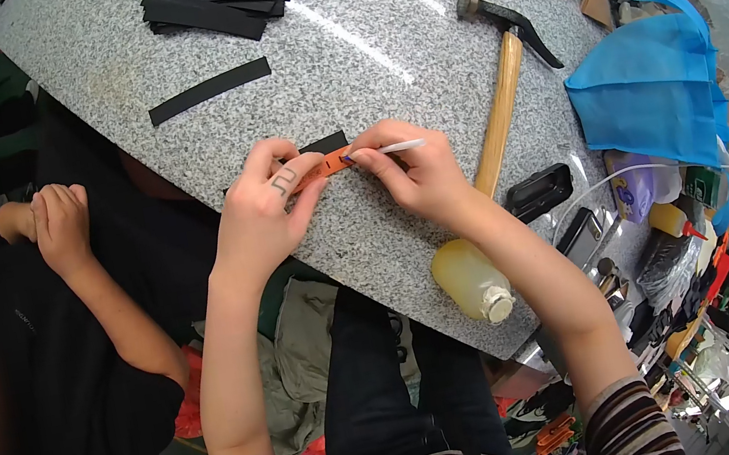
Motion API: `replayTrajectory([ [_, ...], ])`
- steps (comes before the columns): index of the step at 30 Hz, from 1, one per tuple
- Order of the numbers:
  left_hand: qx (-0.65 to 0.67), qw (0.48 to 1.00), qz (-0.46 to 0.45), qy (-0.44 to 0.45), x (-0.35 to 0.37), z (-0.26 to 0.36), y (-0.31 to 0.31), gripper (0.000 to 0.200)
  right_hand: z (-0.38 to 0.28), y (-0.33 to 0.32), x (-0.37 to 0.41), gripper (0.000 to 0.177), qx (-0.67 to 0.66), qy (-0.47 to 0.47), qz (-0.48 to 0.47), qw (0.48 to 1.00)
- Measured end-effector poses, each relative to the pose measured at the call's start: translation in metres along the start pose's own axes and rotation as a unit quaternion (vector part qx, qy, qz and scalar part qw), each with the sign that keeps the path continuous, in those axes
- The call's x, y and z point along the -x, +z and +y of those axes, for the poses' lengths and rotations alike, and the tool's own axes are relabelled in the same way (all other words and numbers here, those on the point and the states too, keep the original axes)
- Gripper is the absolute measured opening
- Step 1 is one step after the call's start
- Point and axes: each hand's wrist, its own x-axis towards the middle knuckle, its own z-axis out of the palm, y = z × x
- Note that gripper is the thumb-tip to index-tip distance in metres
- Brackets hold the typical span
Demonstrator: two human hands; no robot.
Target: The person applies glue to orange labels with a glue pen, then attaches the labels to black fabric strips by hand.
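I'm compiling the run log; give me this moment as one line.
left hand: pinching orange strip | right hand: holding slim white tool at strip | hammer: lying on table

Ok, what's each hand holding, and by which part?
The right hand pinches a white stick near one end; the left hand holds an orange strip toward one end.

– From where is the scene viewed?
– From a single camera worn on the head, faced forward and down at the desk [385,234].
– How near?
– Near: the left hand [254,196] and right hand [421,173] are framed centrally in a round, dark-edged wide view.
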Motion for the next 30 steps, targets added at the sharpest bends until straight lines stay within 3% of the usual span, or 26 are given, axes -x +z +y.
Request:
replayTrajectory([
  [10,-0.016,0.998,0.02,0.05,0.004,-0.008,0.005,0.023,0.002,0.003,-0.003,0.013,0.102,-0.165,-0.005,0.981],
  [19,-0.021,0.998,0.018,0.051,0.003,-0.007,0.004,0.021,0.002,0.002,-0.009,0.011,0.07,-0.108,-0.049,0.991],
  [25,-0.02,0.999,0.012,0.04,0.002,-0.007,0.004,0.02,0.004,0.011,-0.012,0.007,0.073,-0.163,-0.03,0.983],
  [28,-0.001,0.999,0.023,0.03,0.002,-0.006,0.005,0.021,-0.001,-0.002,-0.009,0.013,0.033,-0.075,-0.069,0.994],
  [30,0.052,0.996,0.073,-0.019,0.002,-0.001,-0.004,0.022,-0.005,-0.01,-0.01,0.016,0.071,-0.107,-0.013,0.992],
])
